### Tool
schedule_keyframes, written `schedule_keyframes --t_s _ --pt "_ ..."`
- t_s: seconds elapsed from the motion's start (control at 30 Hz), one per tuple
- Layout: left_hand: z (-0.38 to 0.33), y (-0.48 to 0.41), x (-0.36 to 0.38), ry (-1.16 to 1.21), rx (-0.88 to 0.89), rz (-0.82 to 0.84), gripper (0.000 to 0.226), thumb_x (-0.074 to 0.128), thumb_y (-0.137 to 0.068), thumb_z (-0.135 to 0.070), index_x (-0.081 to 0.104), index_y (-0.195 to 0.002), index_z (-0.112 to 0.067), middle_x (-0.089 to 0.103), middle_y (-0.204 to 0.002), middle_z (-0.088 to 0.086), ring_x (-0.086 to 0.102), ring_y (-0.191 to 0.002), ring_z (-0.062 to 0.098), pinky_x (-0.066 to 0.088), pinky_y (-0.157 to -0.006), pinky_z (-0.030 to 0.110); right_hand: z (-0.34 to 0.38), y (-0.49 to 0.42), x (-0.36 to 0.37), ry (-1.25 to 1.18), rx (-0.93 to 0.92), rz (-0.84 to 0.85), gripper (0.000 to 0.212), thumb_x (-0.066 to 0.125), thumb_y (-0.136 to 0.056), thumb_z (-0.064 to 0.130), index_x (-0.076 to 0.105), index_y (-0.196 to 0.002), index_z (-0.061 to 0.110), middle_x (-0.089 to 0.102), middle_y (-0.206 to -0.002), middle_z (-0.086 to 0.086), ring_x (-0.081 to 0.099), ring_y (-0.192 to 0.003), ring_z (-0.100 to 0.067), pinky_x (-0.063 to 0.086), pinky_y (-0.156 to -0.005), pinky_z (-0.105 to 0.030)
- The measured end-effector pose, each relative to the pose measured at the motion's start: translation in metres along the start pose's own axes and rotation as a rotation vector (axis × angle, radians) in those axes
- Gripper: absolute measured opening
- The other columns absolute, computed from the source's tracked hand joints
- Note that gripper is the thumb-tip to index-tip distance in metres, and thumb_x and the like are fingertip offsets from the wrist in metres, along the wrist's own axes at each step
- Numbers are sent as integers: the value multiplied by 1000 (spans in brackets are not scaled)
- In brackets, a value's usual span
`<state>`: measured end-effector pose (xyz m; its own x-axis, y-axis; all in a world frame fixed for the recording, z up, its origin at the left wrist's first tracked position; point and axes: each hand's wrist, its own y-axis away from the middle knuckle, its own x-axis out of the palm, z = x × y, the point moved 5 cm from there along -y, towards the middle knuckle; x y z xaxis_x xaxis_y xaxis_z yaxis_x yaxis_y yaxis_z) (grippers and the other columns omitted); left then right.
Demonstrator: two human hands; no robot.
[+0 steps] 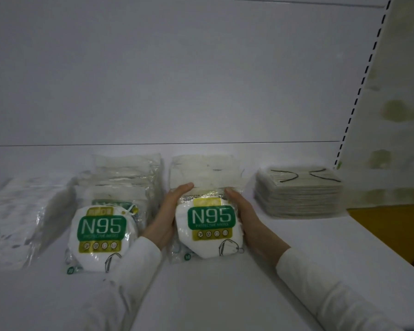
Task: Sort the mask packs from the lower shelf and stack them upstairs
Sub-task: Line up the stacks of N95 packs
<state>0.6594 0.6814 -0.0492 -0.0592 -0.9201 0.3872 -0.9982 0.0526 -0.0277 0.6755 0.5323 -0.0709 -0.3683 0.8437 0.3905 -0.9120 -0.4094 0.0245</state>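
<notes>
A clear pack of white masks with a green N95 label [209, 226] lies on the white shelf [225, 295] at the centre. My left hand [169, 217] presses flat against its left edge and my right hand [249, 219] against its right edge, fingers straight. Behind it lies a clear pack of flat masks [206, 172]. To the left sits a second N95 pack [102, 237], my left sleeve covering its lower right corner, with a pile of clear packs [127, 173] behind it.
A stack of flat beige masks with black ear loops [299, 191] stands at the right. Clear packs with a dark speckled print [17, 216] lie at the far left. The shelf's slotted upright [359, 87] and a yellow surface [392, 225] border the right side.
</notes>
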Motion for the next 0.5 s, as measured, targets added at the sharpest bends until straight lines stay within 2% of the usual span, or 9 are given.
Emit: schedule_keyframes --t_s 0.1,0.2,0.3,0.37,0.5 --pt "-5 -4 -7 19 36 -38 9 63 -76 -26 66 -74 -18 67 -69 5 65 -61 23 53 -61 31 -2 -8 6 -123 29 5 53 65 -70 50 68 -100 7 71 -94 -17 68 -85 -34 53 -81 -40" --pt "0 -4 -17 50 55 -109 10 62 -79 -18 63 -88 -14 68 -76 8 66 -66 24 54 -56 29 -9 -10 6 -192 66 20 45 56 -75 48 77 -87 10 71 -95 -18 69 -85 -35 51 -83 -41" --pt "4 -6 -25 40 69 -179 24 65 -77 -14 59 -100 -12 66 -87 11 66 -72 26 53 -56 30 -6 -12 6 -132 36 18 49 54 -76 49 68 -100 9 72 -92 -16 69 -83 -32 54 -78 -38" --pt "3 -6 -28 -6 101 -230 27 66 -77 -9 57 -102 -11 66 -84 8 66 -68 23 51 -54 28 -7 -13 6 -86 40 1 53 55 -76 49 63 -106 7 71 -88 -15 69 -80 -31 55 -73 -35" --pt "3 -4 -31 -14 54 -273 17 69 -76 -12 62 -91 -12 67 -77 8 66 -63 24 51 -53 28 -13 -12 6 -56 33 -7 70 55 -79 50 53 -128 0 65 -105 -22 66 -90 -35 57 -75 -38"
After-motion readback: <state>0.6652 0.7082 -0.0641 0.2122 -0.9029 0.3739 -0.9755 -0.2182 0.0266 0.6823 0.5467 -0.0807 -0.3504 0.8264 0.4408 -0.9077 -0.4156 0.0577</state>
